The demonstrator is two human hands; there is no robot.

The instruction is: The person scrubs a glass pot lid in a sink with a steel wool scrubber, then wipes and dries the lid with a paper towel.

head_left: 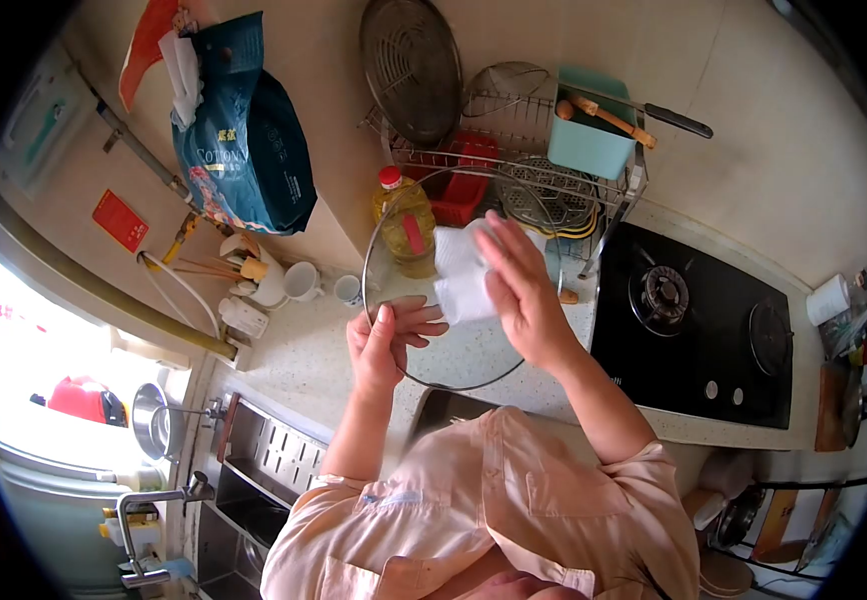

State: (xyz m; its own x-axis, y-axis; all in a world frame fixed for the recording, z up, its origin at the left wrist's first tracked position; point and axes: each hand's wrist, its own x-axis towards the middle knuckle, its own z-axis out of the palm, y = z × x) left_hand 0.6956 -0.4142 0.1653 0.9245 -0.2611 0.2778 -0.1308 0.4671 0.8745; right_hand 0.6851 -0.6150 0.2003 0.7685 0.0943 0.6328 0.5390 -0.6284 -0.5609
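Observation:
My left hand (386, 338) grips the left edge of a round glass lid (482, 358) with a thin metal rim, thumb in front and fingers over the pane. The lid is tilted up above the counter, and things behind show through it. Flat against the glass, my right hand (526, 292) presses a white cotton tissue (461, 277). Its fingers are stretched and partly cover the tissue. Behind the lid stands an oil bottle (392, 215) with a red cap.
A wire rack (524, 105) holds a large dark lid (411, 70), a red basket (474, 160) and a teal container (594, 120). The black gas stove (704, 340) is at right, the sink (254, 515) at lower left. A blue tissue bag (239, 140) hangs above two cups.

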